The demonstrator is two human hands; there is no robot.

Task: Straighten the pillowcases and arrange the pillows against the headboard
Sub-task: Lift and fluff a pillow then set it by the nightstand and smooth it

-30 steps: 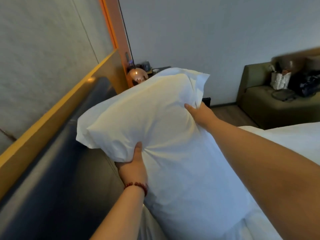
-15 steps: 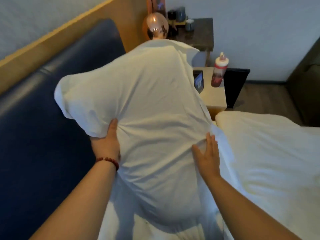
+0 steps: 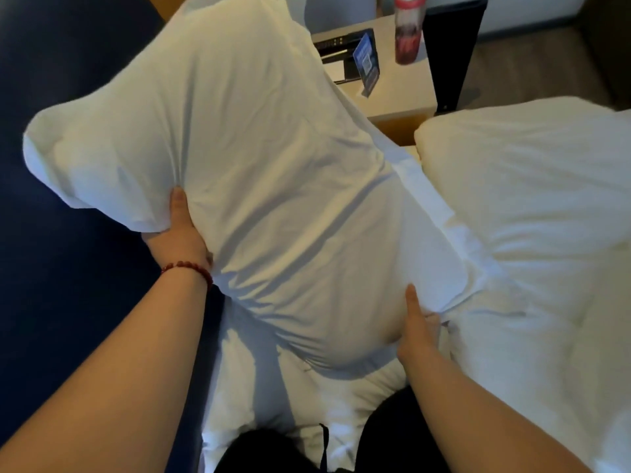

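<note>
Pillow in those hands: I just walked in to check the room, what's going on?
A person is making the bed. They hold a white pillow at a slant beside the dark blue headboard. The left hand grips its left edge and the right hand grips its lower right edge. The pillowcase is creased. More white bedding lies to its right.

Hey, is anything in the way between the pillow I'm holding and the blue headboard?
Nothing visible does. Only the left hand, gripping the pillow on its headboard side, sits in that gap; the right hand holds the opposite edge.
</note>
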